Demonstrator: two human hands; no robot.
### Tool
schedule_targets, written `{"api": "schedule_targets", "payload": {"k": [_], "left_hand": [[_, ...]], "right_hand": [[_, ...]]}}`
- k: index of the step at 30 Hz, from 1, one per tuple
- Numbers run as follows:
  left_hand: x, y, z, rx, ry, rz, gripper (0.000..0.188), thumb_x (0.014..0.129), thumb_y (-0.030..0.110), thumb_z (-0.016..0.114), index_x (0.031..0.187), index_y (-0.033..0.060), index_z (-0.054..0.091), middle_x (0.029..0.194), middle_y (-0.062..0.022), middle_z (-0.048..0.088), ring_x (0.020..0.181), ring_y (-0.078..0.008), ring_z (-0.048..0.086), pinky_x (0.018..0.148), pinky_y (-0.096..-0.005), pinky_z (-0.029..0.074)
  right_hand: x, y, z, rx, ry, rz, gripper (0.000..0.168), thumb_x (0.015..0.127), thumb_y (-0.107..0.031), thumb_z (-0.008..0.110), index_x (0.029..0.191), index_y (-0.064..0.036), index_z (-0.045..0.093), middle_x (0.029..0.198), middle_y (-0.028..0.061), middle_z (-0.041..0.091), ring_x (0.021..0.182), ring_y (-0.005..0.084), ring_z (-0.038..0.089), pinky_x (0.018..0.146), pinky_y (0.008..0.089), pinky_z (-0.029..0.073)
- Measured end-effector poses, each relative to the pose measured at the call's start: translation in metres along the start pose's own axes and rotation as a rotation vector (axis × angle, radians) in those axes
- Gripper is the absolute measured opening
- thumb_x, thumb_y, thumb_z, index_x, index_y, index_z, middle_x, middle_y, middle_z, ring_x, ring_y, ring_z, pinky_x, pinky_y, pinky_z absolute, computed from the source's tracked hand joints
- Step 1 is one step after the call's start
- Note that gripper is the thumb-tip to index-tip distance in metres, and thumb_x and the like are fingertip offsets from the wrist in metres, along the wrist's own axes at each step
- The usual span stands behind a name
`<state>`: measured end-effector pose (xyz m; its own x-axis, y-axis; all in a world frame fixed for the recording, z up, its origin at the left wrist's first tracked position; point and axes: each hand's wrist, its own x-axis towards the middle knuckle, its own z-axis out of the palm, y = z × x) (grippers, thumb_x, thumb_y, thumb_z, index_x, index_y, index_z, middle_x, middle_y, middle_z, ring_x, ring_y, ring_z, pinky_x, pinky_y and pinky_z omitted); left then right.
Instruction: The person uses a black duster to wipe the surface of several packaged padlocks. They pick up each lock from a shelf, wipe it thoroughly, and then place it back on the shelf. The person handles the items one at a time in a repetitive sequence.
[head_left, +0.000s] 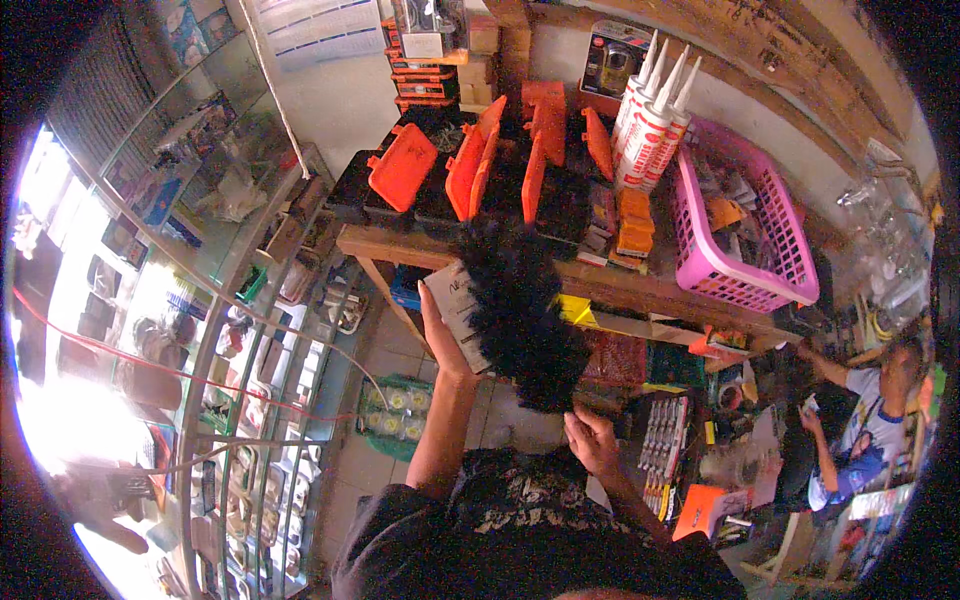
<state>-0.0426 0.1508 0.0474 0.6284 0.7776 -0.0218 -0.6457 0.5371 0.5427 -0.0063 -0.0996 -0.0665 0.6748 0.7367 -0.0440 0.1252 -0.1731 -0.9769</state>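
My left hand holds a pale cardboard box upright by its side; the box bears writing. A black fluffy duster lies across the box's right side and hides much of it. My right hand is closed at the duster's lower end, where its handle is hidden by the fingers. Just beyond is a wooden shelf, bearing black organizer cases with raised orange lids.
White sealant tubes and a pink plastic basket of packets stand on the shelf's right half. Glass display shelves line the left side. A green crate rests on the floor. Another person is at the far right.
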Motion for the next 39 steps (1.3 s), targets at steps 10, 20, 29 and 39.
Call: {"api": "schedule_targets", "payload": {"k": [10, 20, 29, 39], "left_hand": [[-0.006, -0.010, 0.001, -0.525, -0.613, -0.278, 0.065, 0.092, 0.057, 0.031, 0.131, 0.0059, 0.041, 0.126, -0.0120, 0.049, 0.114, -0.0282, 0.050, 0.099, -0.0439, 0.039], [0.011, -0.005, 0.005, -0.216, -0.060, -0.106, 0.073, 0.089, 0.062, 0.029, 0.133, 0.0046, 0.039, 0.129, -0.0176, 0.047, 0.121, -0.0370, 0.043, 0.102, -0.0517, 0.035], [0.027, -0.014, -0.014, -0.137, -0.114, -0.094, 0.078, 0.086, 0.067, 0.032, 0.127, 0.0014, 0.044, 0.121, -0.0189, 0.052, 0.112, -0.0367, 0.051, 0.094, -0.0504, 0.042], [0.023, -0.011, -0.016, -0.134, 0.039, -0.041, 0.055, 0.091, 0.052, 0.042, 0.121, 0.0070, 0.051, 0.114, -0.0072, 0.058, 0.100, -0.0232, 0.057, 0.091, -0.0357, 0.045]], "right_hand": [[-0.008, 0.029, 0.014, -0.152, 0.037, -0.070, 0.020, 0.089, -0.018, 0.058, 0.097, 0.001, 0.060, 0.072, 0.0048, 0.059, 0.066, 0.0116, 0.055, 0.061, 0.0272, 0.044], [-0.018, 0.014, 0.009, -0.043, 0.101, -0.131, 0.019, 0.090, -0.017, 0.058, 0.098, 0.000, 0.062, 0.070, 0.0023, 0.058, 0.065, 0.0099, 0.053, 0.061, 0.0263, 0.044], [-0.011, 0.001, -0.005, -0.061, -0.080, 0.058, 0.019, 0.089, -0.018, 0.058, 0.081, -0.001, 0.059, 0.063, -0.0024, 0.051, 0.058, 0.0067, 0.047, 0.053, 0.0249, 0.039], [-0.015, 0.038, -0.002, -0.204, 0.096, -0.061, 0.018, 0.089, -0.019, 0.059, 0.083, -0.002, 0.060, 0.067, -0.0002, 0.056, 0.061, 0.0069, 0.050, 0.055, 0.0252, 0.041]]}}
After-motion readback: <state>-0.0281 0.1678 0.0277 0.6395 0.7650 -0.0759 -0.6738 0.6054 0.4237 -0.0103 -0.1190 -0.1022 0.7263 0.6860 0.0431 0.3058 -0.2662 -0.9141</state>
